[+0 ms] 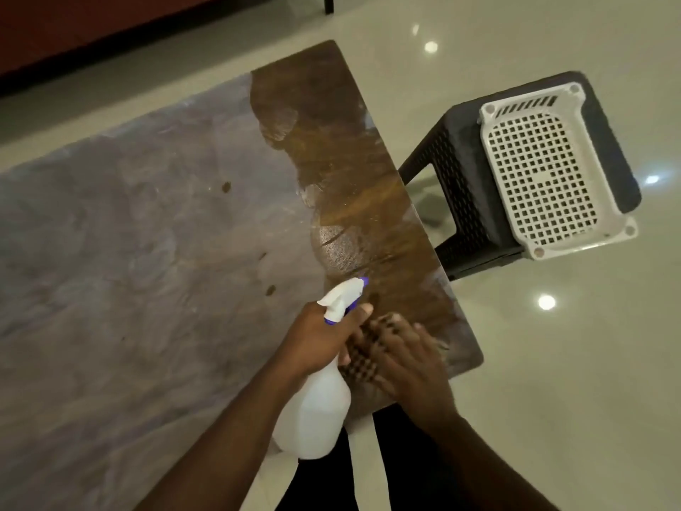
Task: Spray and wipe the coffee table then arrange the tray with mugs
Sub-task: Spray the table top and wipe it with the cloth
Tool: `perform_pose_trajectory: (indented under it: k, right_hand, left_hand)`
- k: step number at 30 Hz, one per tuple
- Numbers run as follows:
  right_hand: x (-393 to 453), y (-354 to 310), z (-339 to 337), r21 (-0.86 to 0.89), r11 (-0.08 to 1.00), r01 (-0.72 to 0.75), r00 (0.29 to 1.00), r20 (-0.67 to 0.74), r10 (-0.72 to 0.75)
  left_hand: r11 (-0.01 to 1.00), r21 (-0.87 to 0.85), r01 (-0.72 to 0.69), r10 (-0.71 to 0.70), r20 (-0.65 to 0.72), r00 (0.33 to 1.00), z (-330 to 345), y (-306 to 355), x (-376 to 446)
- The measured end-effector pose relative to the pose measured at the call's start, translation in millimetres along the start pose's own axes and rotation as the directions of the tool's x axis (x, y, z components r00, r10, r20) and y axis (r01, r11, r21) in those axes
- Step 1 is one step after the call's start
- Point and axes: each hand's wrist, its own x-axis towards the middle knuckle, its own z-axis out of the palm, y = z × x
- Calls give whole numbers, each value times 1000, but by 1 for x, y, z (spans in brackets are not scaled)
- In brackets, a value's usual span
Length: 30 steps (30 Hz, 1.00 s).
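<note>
The left hand grips a white spray bottle, nozzle aimed away along the coffee table. Just beside it, the right hand presses a dark cloth flat on the table's near right corner, with unwiped tabletop stretching leftward.

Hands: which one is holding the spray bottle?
The left hand, gripping the white spray bottle at its neck. The right hand lies flat on a checked cloth on the table.
</note>
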Motion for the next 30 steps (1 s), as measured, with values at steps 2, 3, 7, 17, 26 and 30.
perform_pose_trajectory:
  k: [2, 3, 7, 17, 26, 30]
  right_hand:
    - [-12, 31, -15, -29, 964, -264, 964, -32, 263]
    - [-4, 43, -20, -37, 904, -427, 904, -47, 425]
    - [65, 21, -11, -24, 739, -673, 735, -139, 664]
    - [73, 20, -1, -74, 862, -501, 864, -103, 493]
    - [78, 6, 10, -73, 969, 236, 966, 130, -225]
    - [123, 8, 8, -101, 908, -406, 913, -79, 399]
  left_hand:
    - [1000, -7, 27, -27, 50, 998, 0, -2, -5]
    - [1000, -6, 30, -30, 22, 999, 0, -2, -4]
    - [1000, -22, 20, -22, -115, 993, -6, 0, 5]
    - [999, -9, 31, -31, -41, 999, -24, 1, 14]
    - [991, -130, 30, -59, -224, 973, -50, -11, 6]
    - [981, -190, 35, -95, -311, 946, -81, -15, 5]
